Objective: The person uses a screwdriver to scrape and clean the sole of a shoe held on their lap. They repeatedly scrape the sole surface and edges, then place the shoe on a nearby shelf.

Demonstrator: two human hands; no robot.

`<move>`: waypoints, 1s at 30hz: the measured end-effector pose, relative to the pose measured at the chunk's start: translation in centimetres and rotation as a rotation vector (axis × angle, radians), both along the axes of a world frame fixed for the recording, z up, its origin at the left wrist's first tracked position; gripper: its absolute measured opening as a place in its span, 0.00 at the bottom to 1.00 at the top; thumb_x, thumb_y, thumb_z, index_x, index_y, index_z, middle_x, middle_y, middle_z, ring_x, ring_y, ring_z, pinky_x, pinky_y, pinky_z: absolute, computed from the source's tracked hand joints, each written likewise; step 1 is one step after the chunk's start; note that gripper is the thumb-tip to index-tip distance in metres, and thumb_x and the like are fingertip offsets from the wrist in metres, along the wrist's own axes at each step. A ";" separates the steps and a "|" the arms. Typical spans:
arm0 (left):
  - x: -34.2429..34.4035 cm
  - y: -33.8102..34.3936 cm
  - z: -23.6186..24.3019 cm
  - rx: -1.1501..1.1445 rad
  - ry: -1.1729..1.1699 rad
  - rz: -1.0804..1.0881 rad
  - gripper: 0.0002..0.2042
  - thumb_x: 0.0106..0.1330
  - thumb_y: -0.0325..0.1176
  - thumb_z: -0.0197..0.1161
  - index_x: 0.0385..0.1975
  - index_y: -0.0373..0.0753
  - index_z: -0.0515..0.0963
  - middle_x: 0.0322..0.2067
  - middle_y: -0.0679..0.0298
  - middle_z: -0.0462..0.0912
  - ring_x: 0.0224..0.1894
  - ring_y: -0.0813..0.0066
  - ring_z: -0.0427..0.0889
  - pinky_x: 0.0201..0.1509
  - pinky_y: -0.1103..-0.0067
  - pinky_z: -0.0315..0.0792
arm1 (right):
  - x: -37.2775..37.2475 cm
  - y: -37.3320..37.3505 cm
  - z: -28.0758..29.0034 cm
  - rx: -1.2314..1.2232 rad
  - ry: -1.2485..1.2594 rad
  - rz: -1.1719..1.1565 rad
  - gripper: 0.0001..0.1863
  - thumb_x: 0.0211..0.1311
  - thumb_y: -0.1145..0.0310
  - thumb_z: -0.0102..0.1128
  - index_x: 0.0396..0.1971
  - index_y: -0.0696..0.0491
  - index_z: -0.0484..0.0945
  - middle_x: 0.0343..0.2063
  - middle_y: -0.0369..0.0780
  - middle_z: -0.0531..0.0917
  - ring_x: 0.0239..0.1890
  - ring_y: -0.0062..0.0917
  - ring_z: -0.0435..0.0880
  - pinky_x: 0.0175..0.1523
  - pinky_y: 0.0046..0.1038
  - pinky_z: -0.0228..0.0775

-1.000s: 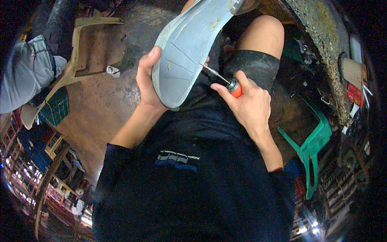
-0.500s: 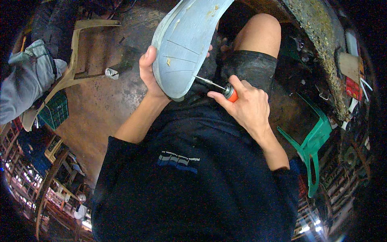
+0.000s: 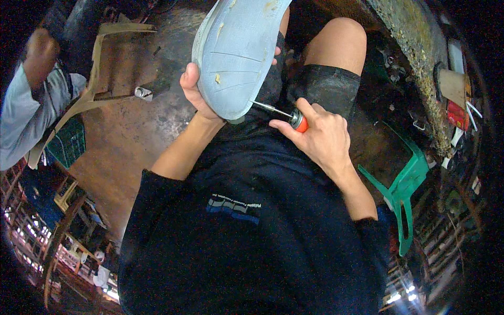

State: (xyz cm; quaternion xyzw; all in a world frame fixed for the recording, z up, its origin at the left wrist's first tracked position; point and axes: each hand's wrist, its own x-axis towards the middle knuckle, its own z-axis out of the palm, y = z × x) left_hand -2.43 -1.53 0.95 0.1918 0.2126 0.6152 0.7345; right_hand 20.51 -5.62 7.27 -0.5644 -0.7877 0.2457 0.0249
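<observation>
A light grey shoe sole (image 3: 236, 63) tilts up in front of me, its broad face toward me, marked with several dark lines and yellowish glue spots. My left hand (image 3: 197, 92) grips it around the rounded end, thumb on the left edge and fingertips showing at the right edge. My right hand (image 3: 320, 128) is closed round the orange handle of an awl (image 3: 270, 107). The awl's thin metal shaft points left, and its tip meets the sole's lower right edge. Whether the tip has gone into the material I cannot tell.
At the left are a beige plastic chair (image 3: 95, 65), a small can (image 3: 143, 93) and another person's arm (image 3: 41, 55). A green plastic chair (image 3: 407, 184) stands right of me. A crusted, glue-stained table edge (image 3: 415, 63) runs along the upper right.
The sole has shifted slightly left with my left hand, while the awl stays nearly in place at its edge. At the left, the other person's bare forearm has come into view.
</observation>
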 end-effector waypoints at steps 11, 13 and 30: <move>0.2 1.5 0.2 0.042 0.018 0.027 0.60 0.64 0.79 0.58 0.84 0.33 0.57 0.75 0.37 0.70 0.71 0.41 0.81 0.70 0.55 0.85 | -0.9 0.0 0.1 0.055 0.017 -0.108 0.35 0.67 0.29 0.70 0.36 0.52 0.79 0.26 0.50 0.88 0.25 0.52 0.90 0.28 0.50 0.82; 0.6 2.0 0.2 0.092 -0.005 0.038 0.60 0.64 0.79 0.59 0.84 0.33 0.56 0.76 0.37 0.69 0.72 0.40 0.80 0.70 0.55 0.85 | -0.9 -0.2 0.4 0.054 0.042 -0.107 0.35 0.67 0.29 0.70 0.36 0.52 0.78 0.25 0.50 0.88 0.25 0.51 0.90 0.28 0.50 0.82; -0.3 1.5 -0.7 -0.042 -0.270 -0.009 0.51 0.75 0.78 0.47 0.86 0.43 0.57 0.80 0.43 0.67 0.74 0.34 0.76 0.71 0.34 0.75 | -1.0 -0.4 0.1 0.075 0.016 -0.146 0.34 0.65 0.29 0.72 0.38 0.50 0.81 0.23 0.48 0.87 0.24 0.48 0.91 0.26 0.48 0.82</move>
